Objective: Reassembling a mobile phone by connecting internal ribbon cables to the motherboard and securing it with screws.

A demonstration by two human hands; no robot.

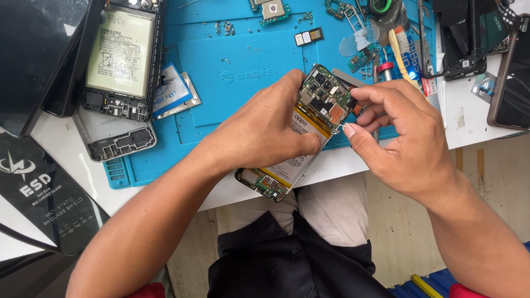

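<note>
My left hand (pixel 264 128) grips an opened phone (pixel 317 102) with its back cover off, showing a white battery and green circuit boards. It is tilted over the front edge of a blue work mat (pixel 232 60). My right hand (pixel 400 135) is at the phone's right side. Its thumb and forefinger pinch a small thin metal tool (pixel 338 127) against the phone's edge. The tool's full shape is hidden by the fingers.
A second opened phone (pixel 121 58) with a white battery lies at the left on the mat, above a grey back frame (pixel 113 138). Loose screws, small boards, a brush (pixel 398 49) and tools crowd the far right. Black phone parts (pixel 469 33) and packaging (pixel 44 193) flank the mat.
</note>
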